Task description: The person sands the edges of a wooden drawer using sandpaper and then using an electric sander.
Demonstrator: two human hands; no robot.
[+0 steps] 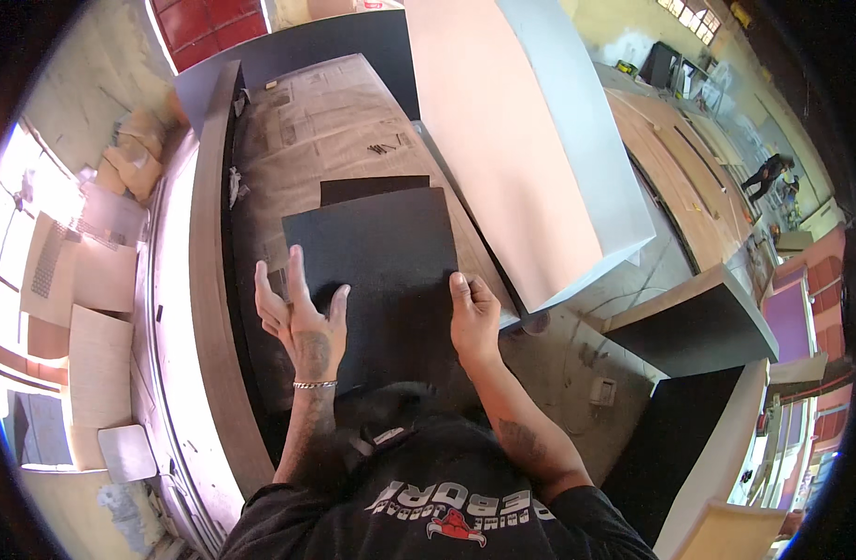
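Note:
In front of my body a dark rectangular panel (pixel 390 243) is held up, its lower part in shadow against my shirt. My right hand (pixel 474 313) grips the panel's right edge, thumb on the near face and fingers curled behind. At the left side my left hand (pixel 302 322) has its fingers spread and thumb apart, in front of or beside the panel; whether it touches is hard to tell. Just beyond the top edge shows a second dark piece (pixel 375 189), lying on a brown paper-covered surface (pixel 316 112).
A long wood-faced board (pixel 218 261) runs along the left. A large white and pale pink box-like piece (pixel 512 140) stands at the right. Farther right are dark-faced panels (pixel 698 322) and stacked plywood sheets (pixel 680 168). Another person (pixel 768 175) bends over in the far right background.

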